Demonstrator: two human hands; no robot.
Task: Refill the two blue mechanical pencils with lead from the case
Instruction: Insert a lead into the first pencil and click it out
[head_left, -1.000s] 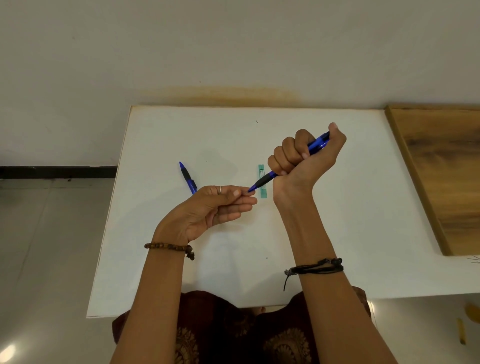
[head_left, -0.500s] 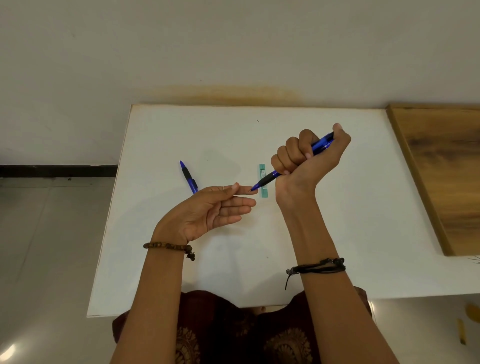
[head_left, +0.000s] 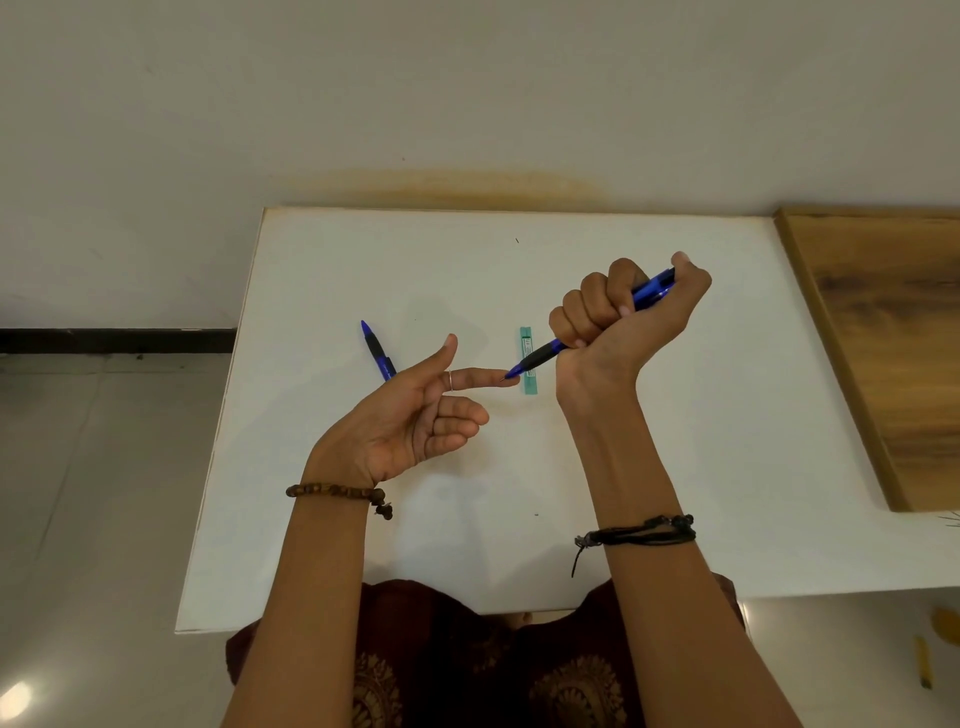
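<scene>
- The right hand (head_left: 621, 322) was fisted round a blue mechanical pencil (head_left: 582, 332), fingers curled over the barrel and the thumb up by the rear cap
- Its tip was angled down to the left and met the fingertip of the left hand (head_left: 410, 415), whose index finger was straight, thumb raised and other fingers loosely curled, holding nothing
- The second blue pencil (head_left: 375, 349) lay on the white table (head_left: 727, 415), just behind the left hand
- The green lead case (head_left: 528, 358) lay flat on the table, just below the held tip
- Judged light and rigid, the pencil suited a grip at its dark rubber sleeve
- The lead was likely brittle, so a gentle, straight push seemed wise; no lead could be made out
</scene>
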